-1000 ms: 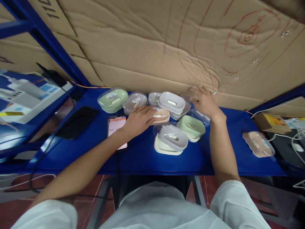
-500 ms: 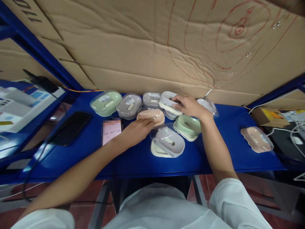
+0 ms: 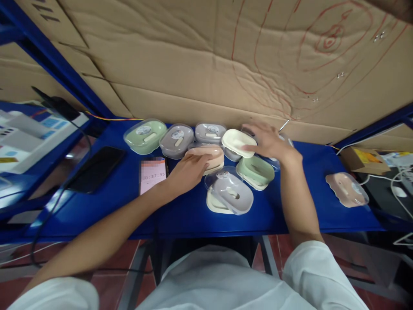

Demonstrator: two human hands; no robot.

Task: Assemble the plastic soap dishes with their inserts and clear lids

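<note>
Peach dish (image 3: 217,153), cream tray (image 3: 236,138), green dish (image 3: 260,173); blue table (image 3: 187,219), brown cardboard (image 3: 174,64) with red curves (image 3: 329,41)

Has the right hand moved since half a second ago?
Yes: the right hand has moved rightward, judged against the red drawing on the cardboard.

Single view, worn on the head, facing forward and down from close above the near side of the desk (image 3: 190,219); hands (image 3: 189,172) fall mid-frame, cardboard (image 3: 161,51) above, shirt (image 3: 213,280) below.

Two green dishes (image 3: 141,141), two peach dishes (image 3: 218,156), one lit phone (image 3: 153,170)
</note>
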